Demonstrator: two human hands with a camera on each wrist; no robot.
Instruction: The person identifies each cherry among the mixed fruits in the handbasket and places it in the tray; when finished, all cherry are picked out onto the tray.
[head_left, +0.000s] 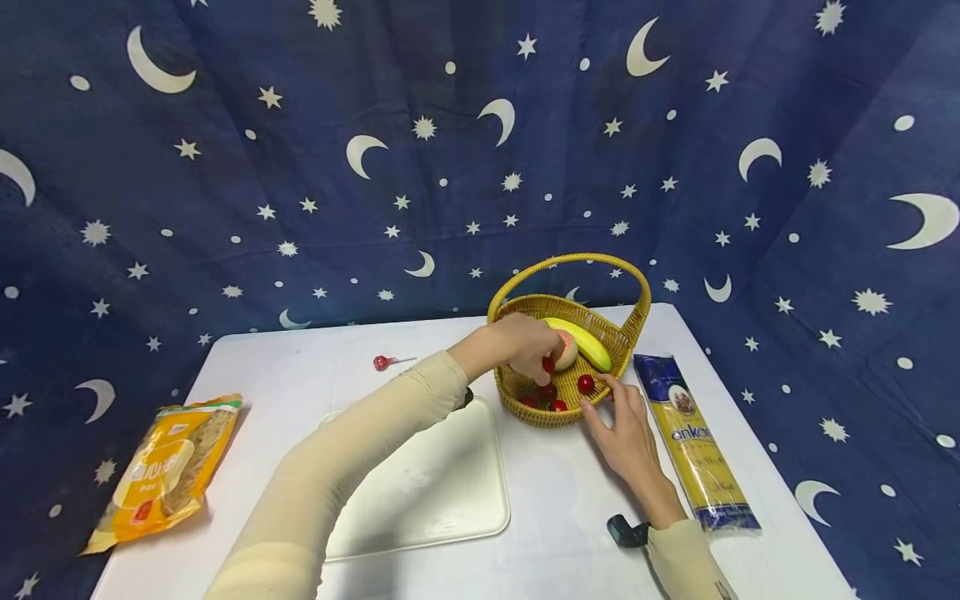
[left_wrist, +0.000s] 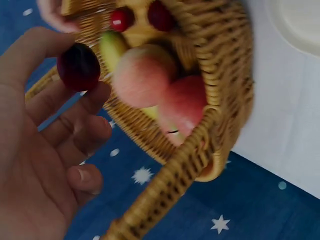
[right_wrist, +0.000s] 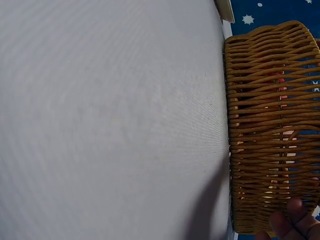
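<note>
My left hand (head_left: 528, 343) reaches over the wicker basket (head_left: 551, 417). Between thumb and fingertips it pinches a small, shiny dark red cherry (left_wrist: 78, 67), held above the basket's contents. Inside lie a yellow banana (head_left: 587, 343), a pinkish peach (head_left: 566, 350) and several more red cherries (head_left: 586, 383). A larger red-pink fruit (left_wrist: 184, 102) sits beside the peach in the left wrist view; the left hand hides it in the head view. With fingers spread, my right hand (head_left: 628, 429) touches the near right rim. Only its fingertips (right_wrist: 295, 205) show in the right wrist view, beside the woven wall.
A cream tray (head_left: 450, 508) lies left of the basket, partly under the left arm. Behind it is a red lollipop (head_left: 382, 362). An orange food bag (head_left: 168, 467) lies far left, and a pasta packet (head_left: 693, 450) right. The basket's handle (head_left: 573, 257) arches up behind.
</note>
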